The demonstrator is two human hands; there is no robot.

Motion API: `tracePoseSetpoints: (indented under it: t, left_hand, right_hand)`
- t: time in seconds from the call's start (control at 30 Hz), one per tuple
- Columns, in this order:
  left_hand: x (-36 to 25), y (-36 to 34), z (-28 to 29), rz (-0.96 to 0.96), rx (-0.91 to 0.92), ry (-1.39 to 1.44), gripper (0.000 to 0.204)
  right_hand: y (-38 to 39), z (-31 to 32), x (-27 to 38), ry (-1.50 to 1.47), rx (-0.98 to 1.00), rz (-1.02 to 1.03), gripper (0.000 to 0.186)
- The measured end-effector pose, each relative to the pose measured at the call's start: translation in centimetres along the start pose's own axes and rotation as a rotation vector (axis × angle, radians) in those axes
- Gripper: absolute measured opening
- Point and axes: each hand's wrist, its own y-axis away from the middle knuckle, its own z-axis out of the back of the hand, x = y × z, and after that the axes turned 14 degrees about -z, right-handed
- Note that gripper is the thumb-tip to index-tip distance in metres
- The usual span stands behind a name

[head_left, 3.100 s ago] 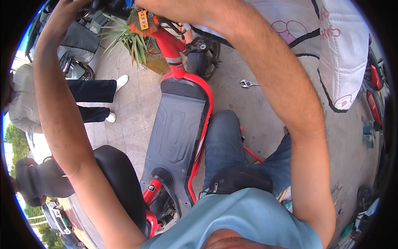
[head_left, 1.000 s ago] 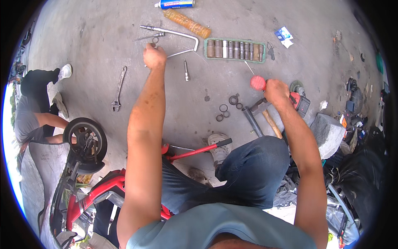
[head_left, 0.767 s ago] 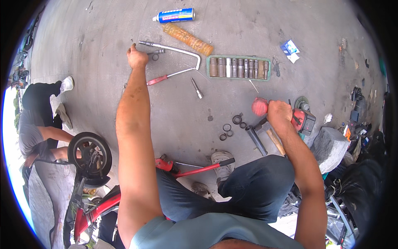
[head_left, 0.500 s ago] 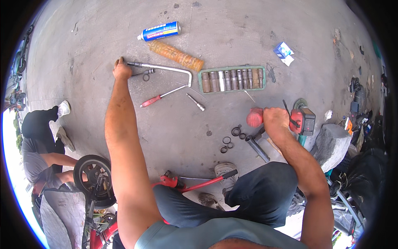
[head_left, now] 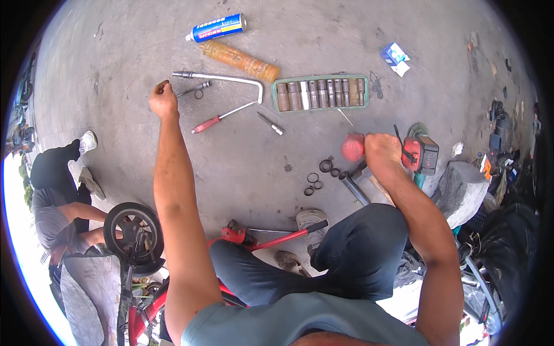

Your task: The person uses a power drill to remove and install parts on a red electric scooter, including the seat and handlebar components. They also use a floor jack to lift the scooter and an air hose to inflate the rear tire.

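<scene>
My left hand is closed with fingertips curled together, just left of a short socket tool lying on the concrete. Whether anything sits in those fingers I cannot make out. Above it lies a bent L-shaped wrench, its dark socket end close to my fingers. A red-handled screwdriver and a short metal bit lie nearer me. On the right, my right hand makes a fist against a red round-headed tool; its grip is partly hidden.
A green tray of sockets, an amber cylinder and a blue spray can lie beyond. Several dark rings, a grey tube, a red power tool and a stone block are nearby. Another person crouches by a wheel.
My left hand has drawn back from the end of the bent wrench, toward me. The view has shifted slightly, while my right fist stays by the red round-headed tool.
</scene>
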Motion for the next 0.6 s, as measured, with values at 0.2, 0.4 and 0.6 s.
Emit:
tracePoseSetpoints:
  t: [0.2, 0.4, 0.6]
  left_hand:
    - [0.6, 2.8, -1.0, 0.730, 0.034, 1.146, 0.028]
    - [-3.6, 3.3, -4.4, 0.384, 0.260, -0.249, 0.075]
    - [0.8, 4.3, -4.2, 0.397, 0.128, -0.089, 0.056]
  right_hand:
    - [-0.1, 0.2, 0.2, 0.046, 0.015, 0.006, 0.019]
    - [0.0, 0.3, 1.3, 0.097, -0.008, 0.017, 0.018]
    - [0.1, -0.4, 2.5, 0.091, -0.055, 0.018, 0.018]
